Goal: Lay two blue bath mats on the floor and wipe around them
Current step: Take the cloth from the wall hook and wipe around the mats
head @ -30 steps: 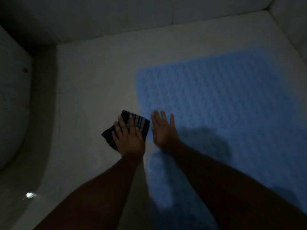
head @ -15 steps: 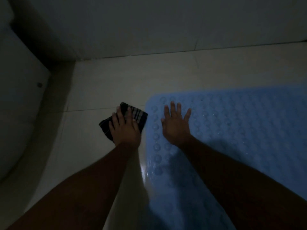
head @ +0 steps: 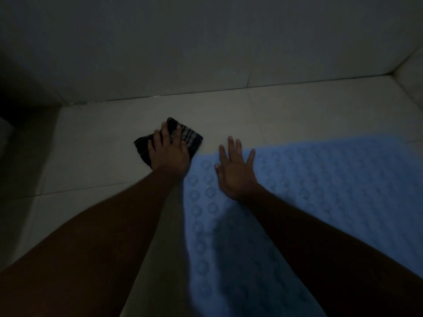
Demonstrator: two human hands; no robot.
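A blue bath mat point(head: 332, 191) with round bumps lies flat on the pale tiled floor point(head: 96, 156), filling the right and lower middle of the dim view. My right hand point(head: 235, 172) rests flat on its far left corner, fingers spread. Just left of that corner, my left hand point(head: 168, 152) presses a dark checked cloth point(head: 191, 137) onto the tiles, close to the mat's edge. Only one mat is visible.
A tiled wall point(head: 206, 53) meets the floor a short way beyond the cloth. Another wall closes the corner at the far right point(head: 409, 74). Deep shadow covers the left edge.
My left hand has slid the cloth forward along the mat's left edge to its far corner. My right hand has shifted forward on the mat too. The view has moved toward the wall.
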